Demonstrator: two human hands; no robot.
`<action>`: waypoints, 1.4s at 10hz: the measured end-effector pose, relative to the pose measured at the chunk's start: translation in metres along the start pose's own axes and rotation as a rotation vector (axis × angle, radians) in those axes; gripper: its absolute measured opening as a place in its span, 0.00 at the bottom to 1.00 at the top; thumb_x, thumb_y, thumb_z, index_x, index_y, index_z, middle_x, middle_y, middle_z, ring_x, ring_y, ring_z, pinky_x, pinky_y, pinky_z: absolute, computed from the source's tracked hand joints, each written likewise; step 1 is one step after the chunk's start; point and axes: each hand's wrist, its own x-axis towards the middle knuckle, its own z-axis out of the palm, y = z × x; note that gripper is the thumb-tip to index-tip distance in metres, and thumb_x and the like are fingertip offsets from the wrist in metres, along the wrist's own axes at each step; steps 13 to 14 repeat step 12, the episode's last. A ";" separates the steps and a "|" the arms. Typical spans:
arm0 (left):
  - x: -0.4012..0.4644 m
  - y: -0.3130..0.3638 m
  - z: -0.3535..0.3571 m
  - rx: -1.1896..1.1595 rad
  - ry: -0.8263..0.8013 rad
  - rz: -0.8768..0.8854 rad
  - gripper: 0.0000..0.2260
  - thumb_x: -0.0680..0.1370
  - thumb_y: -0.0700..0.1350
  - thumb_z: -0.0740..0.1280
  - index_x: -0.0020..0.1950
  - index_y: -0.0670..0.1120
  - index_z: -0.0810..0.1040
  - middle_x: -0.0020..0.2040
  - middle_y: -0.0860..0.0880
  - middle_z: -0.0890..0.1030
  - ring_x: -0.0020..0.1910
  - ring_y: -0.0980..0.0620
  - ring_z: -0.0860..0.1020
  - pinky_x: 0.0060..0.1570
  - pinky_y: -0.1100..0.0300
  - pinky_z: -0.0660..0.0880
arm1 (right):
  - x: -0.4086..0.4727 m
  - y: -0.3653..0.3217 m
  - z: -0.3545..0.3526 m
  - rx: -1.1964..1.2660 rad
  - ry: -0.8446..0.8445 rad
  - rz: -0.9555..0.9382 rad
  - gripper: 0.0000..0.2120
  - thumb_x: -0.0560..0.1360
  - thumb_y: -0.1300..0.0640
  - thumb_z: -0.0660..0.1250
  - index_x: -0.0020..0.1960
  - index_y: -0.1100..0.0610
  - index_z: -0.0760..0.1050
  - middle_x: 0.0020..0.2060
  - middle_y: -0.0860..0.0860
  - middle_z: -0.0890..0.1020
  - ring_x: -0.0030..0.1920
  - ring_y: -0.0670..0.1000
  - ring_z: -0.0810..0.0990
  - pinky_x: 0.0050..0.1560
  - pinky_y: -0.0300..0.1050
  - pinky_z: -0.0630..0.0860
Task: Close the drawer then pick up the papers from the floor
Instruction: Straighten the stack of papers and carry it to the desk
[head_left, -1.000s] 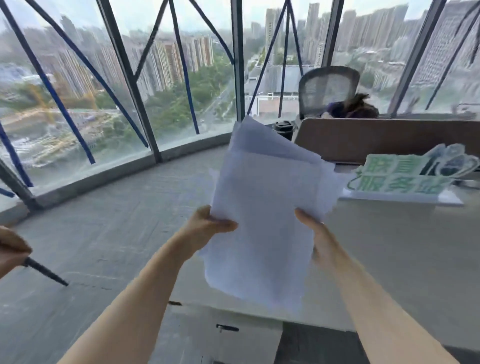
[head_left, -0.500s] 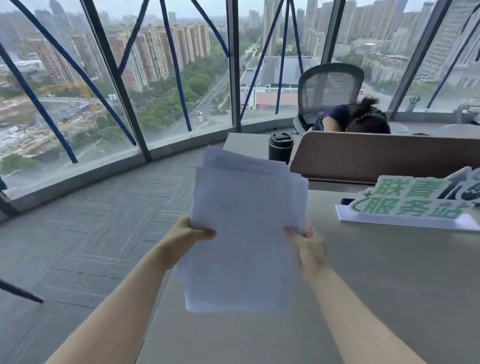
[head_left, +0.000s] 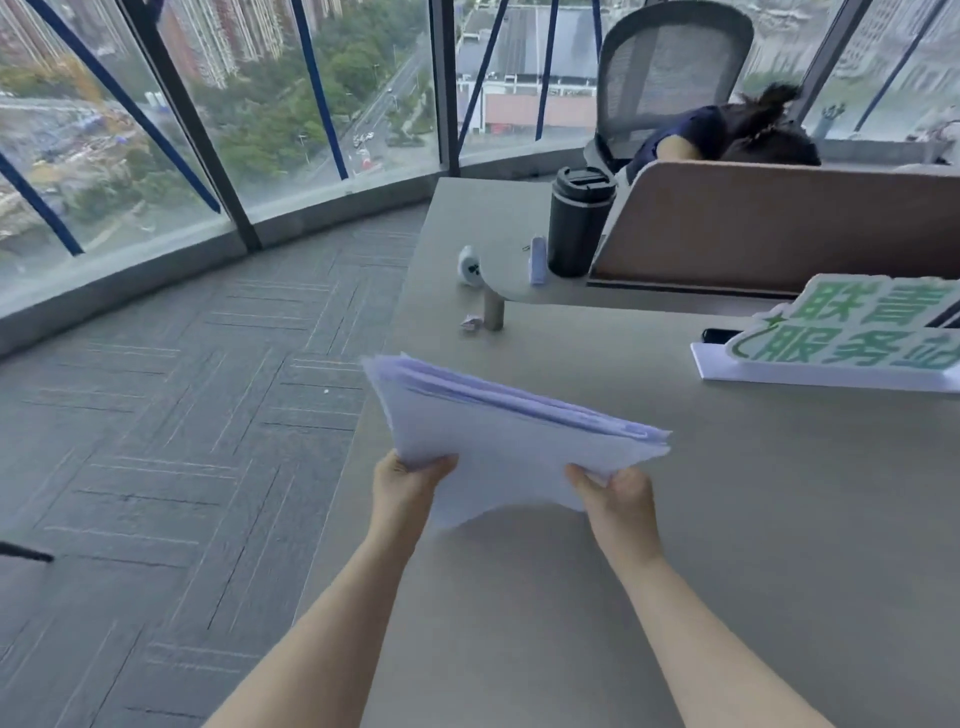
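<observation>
Papers (head_left: 498, 436) are up off the floor and in both my hands right now, held out in front of me over the near left part of the worktop (head_left: 753, 519). Left hand (head_left: 410, 480) has the near left corner, right hand (head_left: 615, 491) has the near right corner. On both sides the fingers are pinching the stack, thumbs on top and the rest curled underneath where I can't see them.

The bit that matters for whatever comes next: the stack runs away from me, so the gripped edge is the near one and the far edge fans out loose, pointing toward the black cup (head_left: 576, 223) and the small clutter by the raised shelf. The long side lies roughly left to right between my two hands, tilted a little so the far left corner sits higher. The sheets aren't squared up; you can see the layers splayed along the right edge.

Everything sits just above the worktop, not touching it as far as I can tell. The green sign (head_left: 852, 338) is well off to the right, so there's bare surface straight below. Neither hand is really nearer; it's a two-handed hold, pretty even. I can't see the drawer from here, so no comment on that half.
</observation>
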 end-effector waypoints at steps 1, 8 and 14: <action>0.002 0.004 0.007 -0.011 -0.054 0.041 0.10 0.66 0.40 0.76 0.45 0.48 0.83 0.38 0.53 0.86 0.38 0.56 0.82 0.39 0.64 0.78 | 0.010 -0.004 0.006 -0.007 0.021 0.009 0.09 0.71 0.65 0.72 0.50 0.58 0.83 0.42 0.47 0.88 0.45 0.46 0.86 0.47 0.41 0.80; 0.090 -0.017 -0.075 0.610 0.032 -0.240 0.03 0.68 0.40 0.64 0.34 0.45 0.72 0.34 0.47 0.77 0.37 0.44 0.74 0.33 0.58 0.67 | 0.085 0.047 0.121 -0.512 -0.276 0.347 0.17 0.69 0.56 0.71 0.56 0.61 0.78 0.51 0.57 0.85 0.50 0.58 0.84 0.53 0.55 0.81; 0.095 -0.040 -0.072 1.047 0.172 -0.135 0.22 0.71 0.50 0.69 0.63 0.45 0.71 0.61 0.42 0.74 0.62 0.40 0.72 0.53 0.49 0.72 | 0.072 0.056 0.113 -1.095 -0.047 0.352 0.27 0.71 0.33 0.62 0.54 0.56 0.63 0.37 0.51 0.76 0.40 0.57 0.77 0.38 0.47 0.69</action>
